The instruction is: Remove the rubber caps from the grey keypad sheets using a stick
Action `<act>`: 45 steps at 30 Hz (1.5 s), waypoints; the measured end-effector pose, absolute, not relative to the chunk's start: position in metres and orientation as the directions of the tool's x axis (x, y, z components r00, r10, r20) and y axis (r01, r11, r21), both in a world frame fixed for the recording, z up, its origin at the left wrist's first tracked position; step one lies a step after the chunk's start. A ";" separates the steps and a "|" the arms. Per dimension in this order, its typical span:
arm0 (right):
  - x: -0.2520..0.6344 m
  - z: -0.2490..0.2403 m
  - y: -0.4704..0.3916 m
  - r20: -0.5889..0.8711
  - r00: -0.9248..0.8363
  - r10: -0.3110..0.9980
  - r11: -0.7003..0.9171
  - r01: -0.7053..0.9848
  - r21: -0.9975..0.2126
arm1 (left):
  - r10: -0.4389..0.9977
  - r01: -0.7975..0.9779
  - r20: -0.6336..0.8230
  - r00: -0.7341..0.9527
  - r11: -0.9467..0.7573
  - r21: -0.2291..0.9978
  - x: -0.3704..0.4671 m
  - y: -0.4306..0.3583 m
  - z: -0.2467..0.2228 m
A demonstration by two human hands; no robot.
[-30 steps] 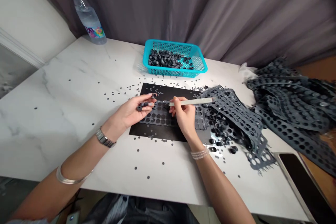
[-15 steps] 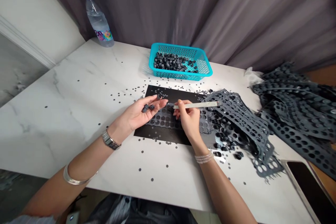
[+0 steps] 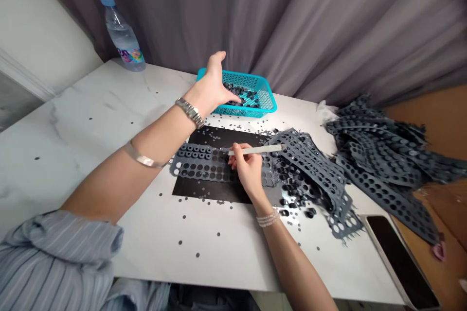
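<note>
My left hand (image 3: 213,85) reaches over the near left part of a turquoise plastic basket (image 3: 269,107), its thumb and fingers spread. I see nothing held in it, though part of the palm is hidden. Small black ring-like rubber pieces (image 3: 251,96) lie in the basket. My right hand (image 3: 248,167) is closed around a slim tool with a long white handle (image 3: 268,149); its tip is hard to make out. Under that hand lies a dark grey perforated rubber sheet (image 3: 197,161), with rows of raised rings at its upper left, on a black mat (image 3: 193,189).
More perforated sheets (image 3: 310,155) and loose black pieces (image 3: 297,189) are heaped to the right, with a larger pile (image 3: 379,141) beyond. A phone (image 3: 397,257) lies at the right edge, a water bottle (image 3: 126,41) stands back left. Small dark discs are scattered about.
My left hand has moved from beside the sheet, where it held several black pieces, up and away to the basket, and those pieces no longer show in it. My right hand still grips the tool.
</note>
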State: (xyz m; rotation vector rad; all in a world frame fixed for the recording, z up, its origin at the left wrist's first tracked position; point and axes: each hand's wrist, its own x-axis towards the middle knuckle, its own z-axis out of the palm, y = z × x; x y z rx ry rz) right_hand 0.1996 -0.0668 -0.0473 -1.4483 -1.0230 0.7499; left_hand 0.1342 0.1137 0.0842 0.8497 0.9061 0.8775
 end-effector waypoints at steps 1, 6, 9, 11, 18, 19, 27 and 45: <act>0.200 -0.048 -0.067 0.107 0.413 0.904 0.035 0.176 -0.984 | 0.882 -0.282 -0.312 0.353 0.418 0.864 0.131 0.106 0.084; 0.197 -0.048 -0.066 0.114 0.387 0.915 0.036 0.202 -0.979 | 0.901 -0.050 0.026 0.432 -0.005 0.999 0.081 0.051 0.054; 0.192 -0.046 -0.065 0.111 0.363 0.925 0.021 0.243 -0.970 | 0.790 0.412 0.060 0.611 -0.382 0.827 0.047 0.027 0.027; 0.187 -0.045 -0.064 0.128 0.337 0.933 0.021 0.304 -0.952 | 0.732 0.530 0.042 0.680 -0.531 0.661 0.032 0.016 0.012; 0.178 -0.047 -0.063 0.176 0.242 0.954 0.028 0.512 -0.859 | 0.692 0.585 0.009 0.722 -0.617 0.526 0.027 0.004 -0.008; 0.178 -0.047 -0.063 0.180 0.243 0.953 0.028 0.523 -0.852 | 0.694 0.583 0.012 0.720 -0.615 0.530 0.028 0.004 -0.009; 0.173 -0.042 -0.065 0.207 0.220 0.953 0.038 0.594 -0.803 | 0.704 0.557 0.067 0.707 -0.613 0.561 0.028 0.001 -0.018; 0.178 -0.048 -0.062 0.059 0.323 0.944 -0.007 0.198 -0.980 | 0.787 -0.243 -0.404 0.465 0.553 0.797 -0.005 0.024 -0.005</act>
